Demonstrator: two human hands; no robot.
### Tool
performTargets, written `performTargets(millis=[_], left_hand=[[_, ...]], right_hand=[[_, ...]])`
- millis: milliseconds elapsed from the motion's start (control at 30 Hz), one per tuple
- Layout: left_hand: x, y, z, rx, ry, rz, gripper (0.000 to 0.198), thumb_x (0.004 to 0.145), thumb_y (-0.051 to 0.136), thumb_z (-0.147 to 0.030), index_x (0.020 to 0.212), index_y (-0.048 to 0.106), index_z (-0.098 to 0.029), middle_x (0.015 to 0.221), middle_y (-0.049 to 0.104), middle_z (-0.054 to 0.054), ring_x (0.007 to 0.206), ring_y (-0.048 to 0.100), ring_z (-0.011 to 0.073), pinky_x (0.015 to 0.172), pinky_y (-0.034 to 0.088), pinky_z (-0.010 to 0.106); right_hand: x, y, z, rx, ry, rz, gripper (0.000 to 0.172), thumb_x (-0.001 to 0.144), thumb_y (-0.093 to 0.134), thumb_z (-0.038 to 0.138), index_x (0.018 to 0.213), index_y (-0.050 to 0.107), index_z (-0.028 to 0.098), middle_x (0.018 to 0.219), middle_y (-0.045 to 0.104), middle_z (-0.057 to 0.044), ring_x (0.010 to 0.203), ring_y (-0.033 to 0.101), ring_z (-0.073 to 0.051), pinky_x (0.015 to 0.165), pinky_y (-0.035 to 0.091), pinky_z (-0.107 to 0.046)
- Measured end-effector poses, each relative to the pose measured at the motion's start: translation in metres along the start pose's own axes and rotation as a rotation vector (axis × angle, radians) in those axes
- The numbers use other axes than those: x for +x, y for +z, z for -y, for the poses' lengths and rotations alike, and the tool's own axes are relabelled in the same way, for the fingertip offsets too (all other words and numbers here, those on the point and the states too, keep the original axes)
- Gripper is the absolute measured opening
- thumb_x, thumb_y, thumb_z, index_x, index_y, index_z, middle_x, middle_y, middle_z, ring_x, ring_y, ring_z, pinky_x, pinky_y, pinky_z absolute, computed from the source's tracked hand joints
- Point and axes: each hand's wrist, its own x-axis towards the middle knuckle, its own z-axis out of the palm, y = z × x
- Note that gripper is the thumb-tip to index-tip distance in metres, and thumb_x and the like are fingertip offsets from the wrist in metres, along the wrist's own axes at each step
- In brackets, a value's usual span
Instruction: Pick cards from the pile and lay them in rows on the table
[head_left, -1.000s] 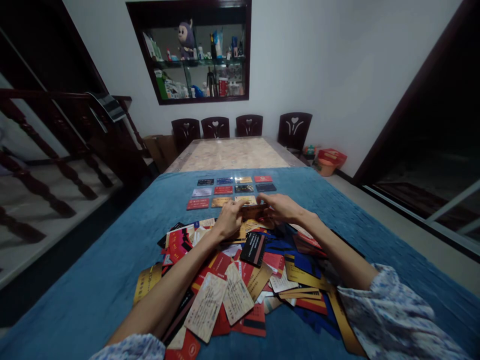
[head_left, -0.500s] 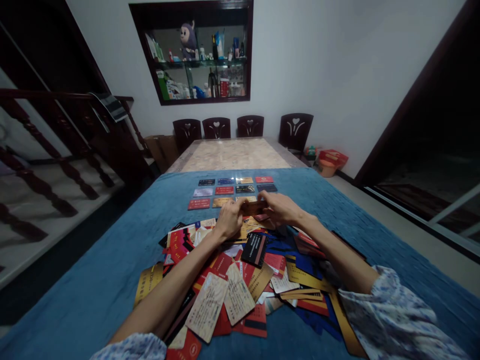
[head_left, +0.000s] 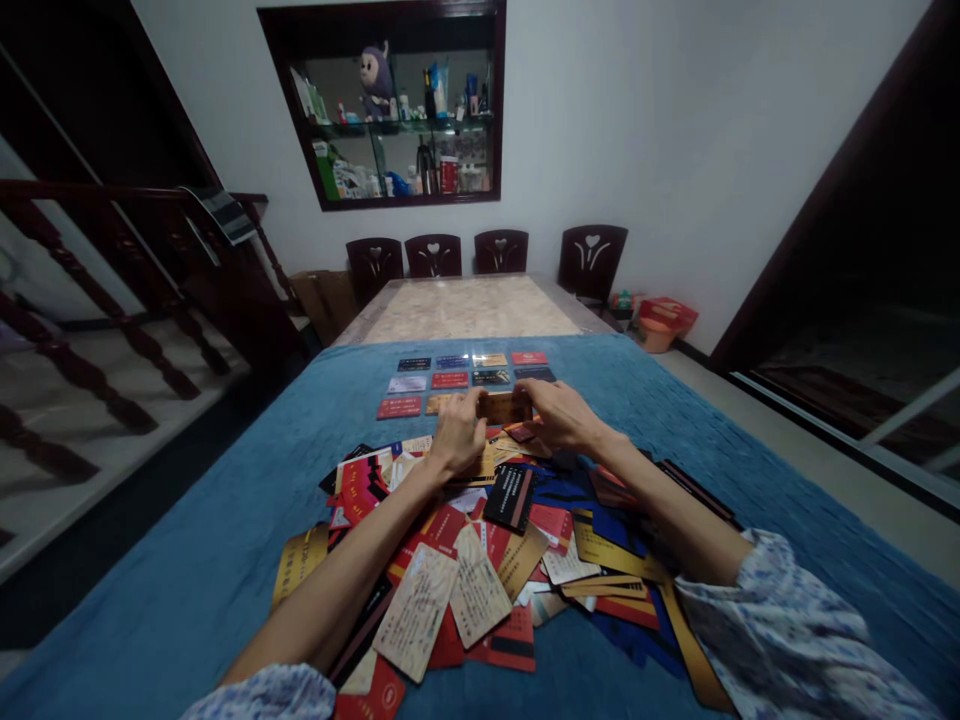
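Both my left hand and right hand pinch one brown card at centre frame; it has risen since a second ago toward the card rows above the loose pile on the blue-covered counter.

Head camera, one view only, looking forward and down along the table.

We're right over the near end here, peering past both forearms: left hand and right hand meet at centre frame, close to the lens, with the card pile filling the lower middle. The blue cloth spreads wide across the bottom, wide-angle bend at the edges. Further off, the chairs and the wall shelf sit small at upper centre.
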Motion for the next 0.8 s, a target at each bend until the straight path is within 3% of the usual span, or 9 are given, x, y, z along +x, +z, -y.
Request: performTargets(millis=[300, 533, 800], left_hand=[[-0.003, -0.001, -0.002, 0.066, 0.014, 0.074, 0.053, 0.080, 0.058, -0.014, 0.132, 0.047, -0.018, 0.128, 0.059, 0.014, 0.117, 0.049, 0.0305, 0.100, 0.037, 0.047], [0.002, -0.010, -0.002, 0.130, 0.019, 0.112, 0.045, 0.082, 0.061, -0.020, 0.126, 0.051, -0.015, 0.120, 0.061, 0.014, 0.115, 0.050, 0.0310, 0.098, 0.037, 0.047], [0.006, -0.024, -0.009, 0.207, -0.006, 0.200, 0.037, 0.081, 0.063, -0.023, 0.118, 0.056, -0.020, 0.129, 0.055, 0.012, 0.123, 0.045, 0.0301, 0.098, 0.036, 0.047]], right_hand=[[-0.002, -0.002, 0.000, -0.056, -0.024, -0.024, 0.038, 0.087, 0.066, 0.036, 0.118, 0.057, 0.017, 0.112, 0.066, -0.012, 0.103, 0.061, -0.025, 0.081, 0.041, -0.033], [-0.002, 0.000, -0.010, -0.033, -0.038, -0.021, 0.051, 0.085, 0.066, 0.033, 0.131, 0.054, 0.014, 0.127, 0.063, -0.016, 0.114, 0.058, -0.028, 0.089, 0.045, -0.037], [-0.002, 0.003, -0.020, 0.028, -0.190, -0.107, 0.043, 0.083, 0.068, 0.031, 0.123, 0.061, 0.016, 0.117, 0.062, -0.015, 0.107, 0.054, -0.028, 0.086, 0.050, -0.039]])
